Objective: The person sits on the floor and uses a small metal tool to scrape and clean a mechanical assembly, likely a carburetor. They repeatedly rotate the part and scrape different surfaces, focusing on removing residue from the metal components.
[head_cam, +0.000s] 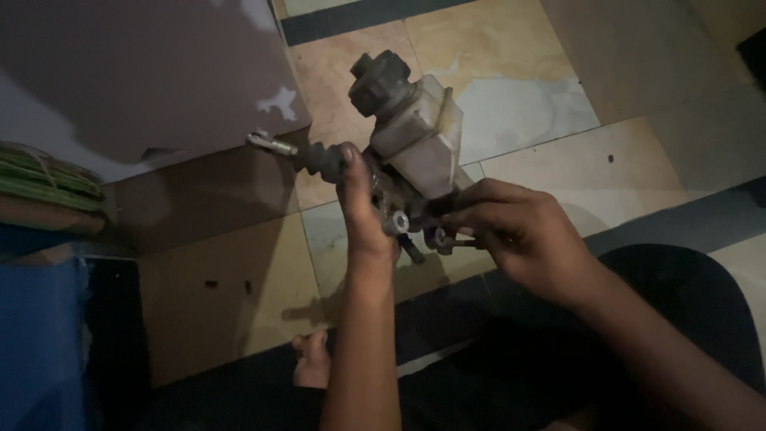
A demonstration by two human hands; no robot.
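While the left hand clamps the metal body of a brake master cylinder held up above the tiled floor, the right hand pinches a fitting underneath. It looks heavy, rigid and greasy; its pale plastic reservoir seems fragile, so the body is the safer grip. The room is dim.

The metal part in the middle is dark grey and dirty. Its plastic tank on top is a cloudy, yellowish white, and the cap is black. The thin rod at 10 o'clock is shiny silver. The floor has big tiles in tan, pale orange and light grey, with dark stripes between some. At 9 o'clock lies a green stack, and below it something blue. The wall at 11 o'clock is brownish with white chipped spots.
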